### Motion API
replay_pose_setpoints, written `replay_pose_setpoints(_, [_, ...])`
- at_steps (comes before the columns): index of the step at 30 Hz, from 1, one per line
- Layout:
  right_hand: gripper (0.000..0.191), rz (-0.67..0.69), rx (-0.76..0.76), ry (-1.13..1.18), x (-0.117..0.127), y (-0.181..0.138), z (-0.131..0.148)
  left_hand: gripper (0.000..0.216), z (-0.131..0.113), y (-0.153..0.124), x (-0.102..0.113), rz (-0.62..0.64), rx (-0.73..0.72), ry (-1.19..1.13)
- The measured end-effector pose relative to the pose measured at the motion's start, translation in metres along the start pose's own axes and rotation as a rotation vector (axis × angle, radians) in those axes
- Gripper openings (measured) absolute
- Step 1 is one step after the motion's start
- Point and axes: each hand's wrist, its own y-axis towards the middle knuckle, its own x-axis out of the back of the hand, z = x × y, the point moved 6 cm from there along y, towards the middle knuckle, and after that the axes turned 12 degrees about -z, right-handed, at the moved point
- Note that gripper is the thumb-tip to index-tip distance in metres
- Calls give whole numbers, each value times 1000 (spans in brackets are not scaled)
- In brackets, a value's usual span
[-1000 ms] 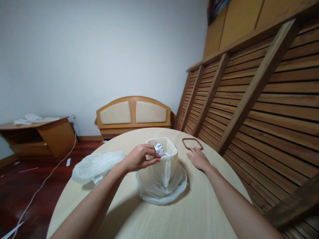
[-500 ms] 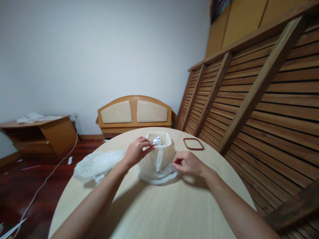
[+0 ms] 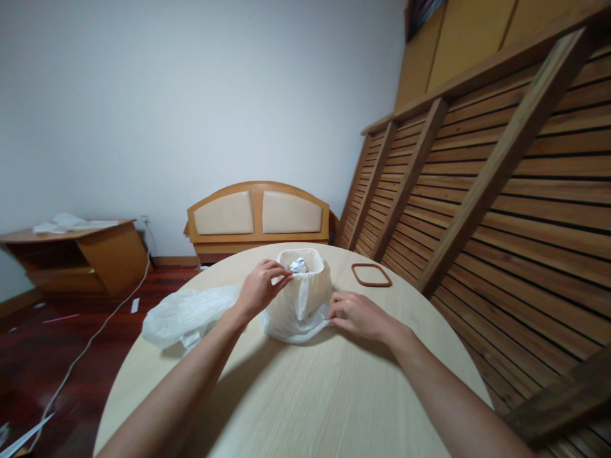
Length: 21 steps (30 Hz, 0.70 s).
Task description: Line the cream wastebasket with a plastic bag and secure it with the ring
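Observation:
A small pale bin (image 3: 316, 294) stands on the table with a translucent white plastic bag (image 3: 289, 326) folded down over its outside. The bag's loose edge bunches around the bin's base. Crumpled silver foil (image 3: 298, 265) shows inside the opening. At the near left of the rim, my left hand (image 3: 263, 285) is closed, thumb and fingers pinching the bag-covered rim. My right hand (image 3: 356, 313) is low at the bin's right side, its fingertips closed on the bag's loose edge. A brown rounded-square ring (image 3: 371, 275) lies to the right, apart from both hands.
Another crumpled white plastic bag (image 3: 184, 316) lies on the round table (image 3: 305, 407), left of my forearm. A slatted wooden panel (image 3: 515, 210) leans along the right side. Behind the table stands a padded headboard (image 3: 258, 213); a low cabinet (image 3: 102, 257) is at left.
The bin's top has shifted slightly left. My right hand has moved a little left, closer to the bin, and the bag's loose edge there has drawn in. My left hand stays at the rim.

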Motion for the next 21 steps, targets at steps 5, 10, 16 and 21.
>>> replay_pose_setpoints(5, [10, -175, 54, 94, 13, 7, 13, 21, -4, 0, -3, 19, -14, -31])
replay_pose_setpoints(10, [17, -381, 17, 150, 24, 9, 16, 24, -14, 2, 2, 53, -10, -18])
replay_pose_setpoints(16, [20, -520, -124, 289, 28, 8, 9, 28, -59, 7, 13, 186, -162, -132])
replay_pose_setpoints(21, [25, -577, -183, 382, 30, 7, 3, 23, -73, 0, -1, 429, -138, -86])
